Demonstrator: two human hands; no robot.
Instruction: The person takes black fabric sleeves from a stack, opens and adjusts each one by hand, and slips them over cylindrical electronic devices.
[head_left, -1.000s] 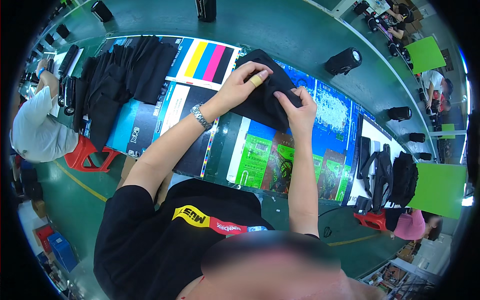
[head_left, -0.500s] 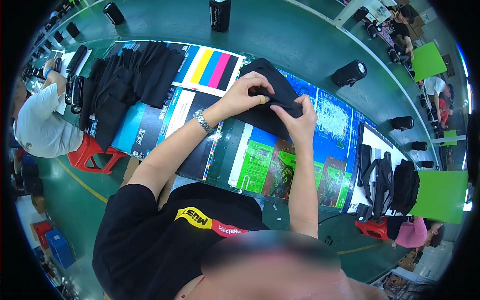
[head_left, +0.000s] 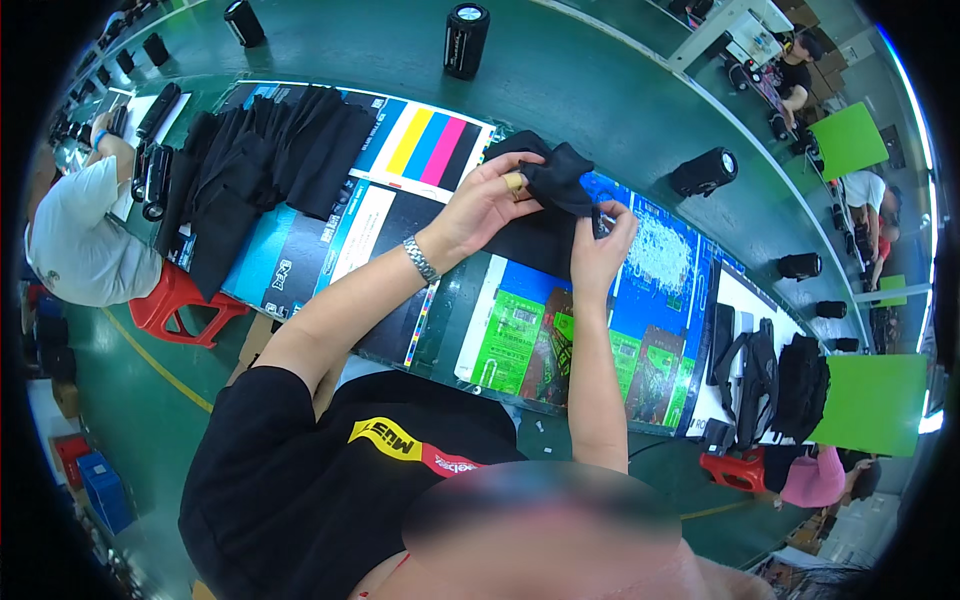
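Observation:
A black fabric piece (head_left: 540, 215) lies bunched on the table's printed colour sheets (head_left: 520, 330). My left hand (head_left: 485, 205), with a ring and a metal wristwatch, pinches the upper fold of the fabric. My right hand (head_left: 603, 240) grips the fabric's right edge, fingers curled around it. Both hands are close together above the blue part of the sheets.
A pile of black fabric (head_left: 260, 170) lies at the table's left. Black cylinders (head_left: 465, 40) (head_left: 705, 172) stand on the green surface beyond. A person in white (head_left: 75, 235) sits at left on a red stool (head_left: 180, 305). Black straps and bags (head_left: 775, 385) lie at right.
The fabric has been gathered up from lying flatter on the table. My left hand has moved onto its top fold and my right hand has shifted to its right edge.

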